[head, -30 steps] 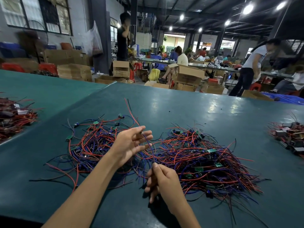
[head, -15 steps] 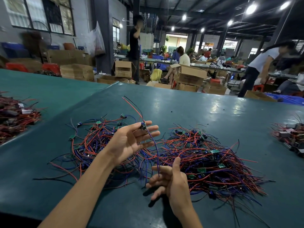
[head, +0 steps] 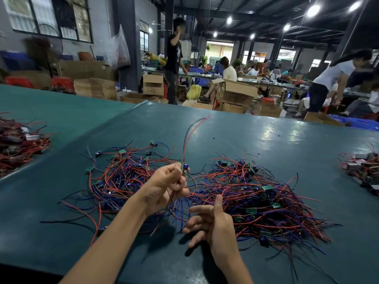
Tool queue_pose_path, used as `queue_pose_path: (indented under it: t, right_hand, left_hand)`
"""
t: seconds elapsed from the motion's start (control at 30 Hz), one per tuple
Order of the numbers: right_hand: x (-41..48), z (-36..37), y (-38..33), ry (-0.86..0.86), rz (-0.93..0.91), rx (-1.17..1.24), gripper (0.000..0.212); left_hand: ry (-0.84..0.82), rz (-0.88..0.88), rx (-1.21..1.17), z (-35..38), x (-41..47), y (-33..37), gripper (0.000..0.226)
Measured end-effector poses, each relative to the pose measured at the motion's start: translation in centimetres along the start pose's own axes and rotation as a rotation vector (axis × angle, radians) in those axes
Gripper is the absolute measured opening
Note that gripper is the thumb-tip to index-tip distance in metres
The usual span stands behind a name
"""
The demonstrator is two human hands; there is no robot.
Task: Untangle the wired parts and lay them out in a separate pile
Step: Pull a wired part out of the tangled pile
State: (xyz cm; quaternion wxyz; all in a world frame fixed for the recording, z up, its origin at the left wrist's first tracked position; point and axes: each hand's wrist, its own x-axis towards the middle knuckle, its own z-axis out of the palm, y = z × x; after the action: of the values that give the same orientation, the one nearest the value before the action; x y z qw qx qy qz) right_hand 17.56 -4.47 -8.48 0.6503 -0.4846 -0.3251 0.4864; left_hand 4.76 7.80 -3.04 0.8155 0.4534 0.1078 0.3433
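Observation:
My left hand [head: 164,186] is raised above the table and pinches one wired part [head: 185,168], a small board whose red and black wires arc up and away from me; its blue wires hang down past my palm. My right hand [head: 209,224] hovers below it with fingers spread and relaxed, holding nothing. A dense tangled pile [head: 256,199] of red, blue and black wired parts lies to the right of my hands. A looser pile [head: 123,175] of the same parts lies to the left.
The teal table [head: 225,132] stretches ahead. Other wire heaps sit at the far left [head: 18,146] and the far right edge [head: 363,169]. Cardboard boxes [head: 235,93] and several people stand or sit beyond the table.
My left hand closed its fingers round the part and lifted it, so its red and black wires now swing upward. My right hand let go of the wire and opened.

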Motion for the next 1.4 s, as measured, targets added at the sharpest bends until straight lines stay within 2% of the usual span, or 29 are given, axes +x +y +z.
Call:
queue_pose_path:
  t: [0.1,0.27,0.43,0.53,0.67,0.77,0.83,0.9,1.0,1.07,1.2,1.3,1.4]
  right_hand:
    - [0.1,0.0,0.1,0.005,0.006,0.013,0.084]
    - [0.2,-0.1,0.2,0.012,0.018,0.02,0.085]
    - [0.2,-0.1,0.2,0.018,0.021,0.04,0.086]
    - [-0.1,0.1,0.0,0.021,0.007,0.037,0.075]
    - [-1.0,0.5,-0.9,0.031,-0.171,0.094,0.038]
    - [-1.8,0.8,-2.4,0.036,-0.259,0.149,0.032]
    - [-1.9,1.0,-3.5,0.066,-0.277,0.155,0.028]
    - [-1.4,1.3,-4.7,0.109,-0.249,0.156,0.023]
    - [-0.2,1.4,-6.2,0.155,-0.118,0.132,0.021]
    - [0.5,1.4,-6.8,0.135,-0.072,0.094,0.02]
    - [1.4,0.8,-7.8,0.168,-0.131,0.132,0.018]
    - [1.7,-1.1,-9.0,0.203,-0.154,0.137,0.022]
    - [1.7,-4.0,-11.0,0.216,-0.147,0.066,0.021]
  left_hand:
    - [0.027,0.054,0.07,0.2,-0.1,-0.5,0.073]
    - [0.208,0.192,0.539,0.9,-0.1,-0.8,0.045]
    - [0.203,0.211,0.612,1.0,-0.3,-0.6,0.044]
    - [0.185,0.197,0.6,1.0,-0.4,-0.6,0.04]
    - [0.119,0.163,0.446,0.9,-0.4,-0.9,0.034]
    - [0.158,0.03,0.165,1.0,-0.1,-0.8,0.031]
    - [0.18,-0.067,-0.014,1.0,0.1,-0.6,0.02]
    - [0.212,-0.171,-0.196,1.1,0.2,-0.3,0.014]
    - [0.244,-0.294,-0.433,1.4,0.1,-0.3,0.02]
    - [0.235,-0.352,-0.414,1.8,0.0,-0.7,0.024]
    - [0.156,-0.49,-0.346,2.4,-0.1,-1.9,0.02]
    - [0.05,-0.537,-0.138,2.8,0.0,-2.2,0.019]
    - [-0.012,-0.502,0.111,3.3,0.2,-2.0,0.015]
